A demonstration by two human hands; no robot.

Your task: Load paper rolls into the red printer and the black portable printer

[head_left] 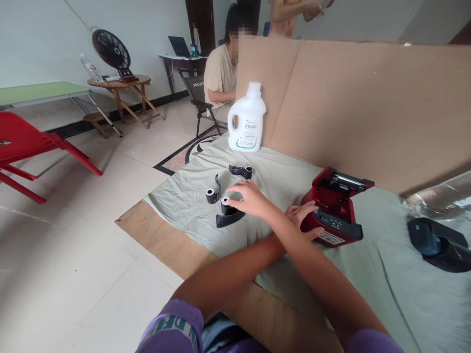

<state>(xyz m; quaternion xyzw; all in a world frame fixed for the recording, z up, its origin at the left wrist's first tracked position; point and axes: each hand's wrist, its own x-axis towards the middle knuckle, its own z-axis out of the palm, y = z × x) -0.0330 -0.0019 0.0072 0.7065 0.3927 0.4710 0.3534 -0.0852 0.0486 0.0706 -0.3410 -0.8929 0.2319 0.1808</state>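
Observation:
My arms are crossed, the right over the left. My left hand [302, 218] grips the left side of a red and black thermal printer [334, 215], its fingers and thumb spread around the near corner. The printer's lid stands raised, and its inner bay shows. My right hand [250, 197] is over a black roll with a white core [227, 205], thumb at the core and forefinger apart from it. A loose black strip [228, 219] lies just in front of that roll. Two more black rolls, a left one [211, 195] and a far one [243, 171], lie nearby with tails unwound.
A white detergent bottle [248, 120] stands behind the rolls, before a tall cardboard panel [353, 103]. A black device [437, 245] and clear plastic wrap [441, 196] lie at right. Beyond are a seated person [221, 76], a red chair [29, 139] and a fan [112, 51].

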